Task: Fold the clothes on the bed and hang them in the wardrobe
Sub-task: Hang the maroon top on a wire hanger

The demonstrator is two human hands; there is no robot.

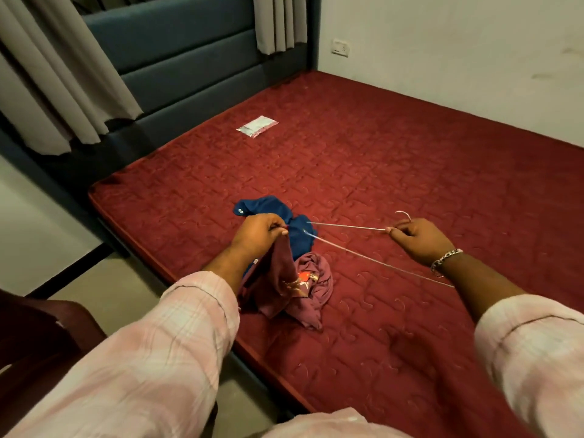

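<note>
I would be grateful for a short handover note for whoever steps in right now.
Left hand: pinches a corner of the maroon printed garment, lifting it off the red quilted mattress.
Right hand: grips the thin metal wire hanger near its hook.
The crumpled blue garment lies just beyond the maroon one.
Done: nothing folded or on the hanger yet.
Left: fold both garments, hang them, carry them to the wardrobe, which is out of view.

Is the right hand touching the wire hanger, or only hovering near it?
Touching. The head view shows the right hand with fingers curled round the wire hanger just below its hook, lifting that end above the red mattress.
</note>
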